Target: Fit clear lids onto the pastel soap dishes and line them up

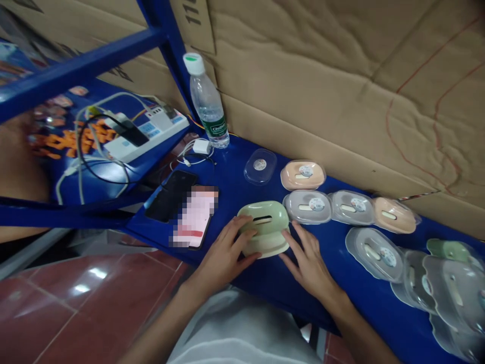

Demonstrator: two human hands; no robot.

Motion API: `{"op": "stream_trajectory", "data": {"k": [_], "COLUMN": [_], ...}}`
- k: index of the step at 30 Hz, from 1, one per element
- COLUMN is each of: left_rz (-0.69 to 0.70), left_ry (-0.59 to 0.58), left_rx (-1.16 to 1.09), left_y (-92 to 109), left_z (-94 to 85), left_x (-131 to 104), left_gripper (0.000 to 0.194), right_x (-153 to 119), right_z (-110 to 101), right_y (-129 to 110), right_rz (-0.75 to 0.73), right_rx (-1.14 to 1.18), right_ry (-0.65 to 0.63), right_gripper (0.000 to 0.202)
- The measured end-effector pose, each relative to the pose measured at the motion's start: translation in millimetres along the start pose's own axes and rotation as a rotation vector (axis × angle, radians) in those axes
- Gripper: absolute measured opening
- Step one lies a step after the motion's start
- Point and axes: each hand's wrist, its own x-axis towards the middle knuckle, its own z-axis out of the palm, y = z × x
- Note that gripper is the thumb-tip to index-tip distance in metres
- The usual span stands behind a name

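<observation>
A light green oval plastic soap dish (279, 214) with a slot sits in front of me on the blue table. Its paler front part (267, 244) slopes toward me; whether that is a separate piece I cannot tell. My left hand (226, 247) grips the left end, fingers over the rim and thumb at the front edge. At the right end, my right hand (306, 255) holds the rim between fingers and thumb. Behind the dish lies a clear lid (259, 166) with a round label. Just right is a grey dish (306, 207) under a clear lid.
More lidded dishes, grey (351, 208) and peach (394, 215), spread to the right, some stacked. Two phones, one dark (172, 194) and one lit (195, 217), lie left. A water bottle (209, 106) stands behind. Beyond a blue frame are a power strip (147, 136) and orange pieces (76, 141).
</observation>
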Motion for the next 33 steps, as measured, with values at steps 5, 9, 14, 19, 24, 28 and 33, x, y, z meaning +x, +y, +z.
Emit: {"op": "stream_trajectory", "data": {"k": [5, 9, 14, 19, 24, 28, 33], "left_rz": [0.112, 0.188, 0.225, 0.073, -0.41, -0.395, -0.111], "left_ry": [-0.022, -0.006, -0.011, 0.113, 0.11, 0.07, -0.042], "left_rx": [0.084, 0.157, 0.104, 0.106, 0.295, 0.22, -0.065], "left_y": [7.3, 10.5, 12.2, 6.3, -13.6, -27.3, -12.1], "left_z": [1.4, 6.8, 3.1, -3.5, 15.2, 7.7, -39.7], "left_x": [-8.8, -11.3, -4.6, 67.0, 158.8, 160.8, 78.6], "left_gripper": [0.038, 0.03, 0.022, 0.02, 0.072, 0.058, 0.05], "right_x": [1.1, 0.9, 1.5, 1.2, -2.6, -3.6, -4.2], "right_z": [-7.0, -10.5, -15.2, -16.4, -6.8, -3.7, -2.8], "right_y": [1.6, 3.5, 6.6, -1.9, -17.1, -13.4, -5.3], "right_rz": [-0.043, -0.067, -0.098, -0.101, -0.212, -0.181, -0.07], "right_rx": [0.014, 0.0, -0.014, -0.031, 0.02, 0.035, 0.028], "right_ry": [0.033, 0.041, 0.003, 0.059, 0.083, 0.115, 0.213], "right_gripper": [0.041, 0.03, 0.033, 0.028, 0.026, 0.026, 0.054]}}
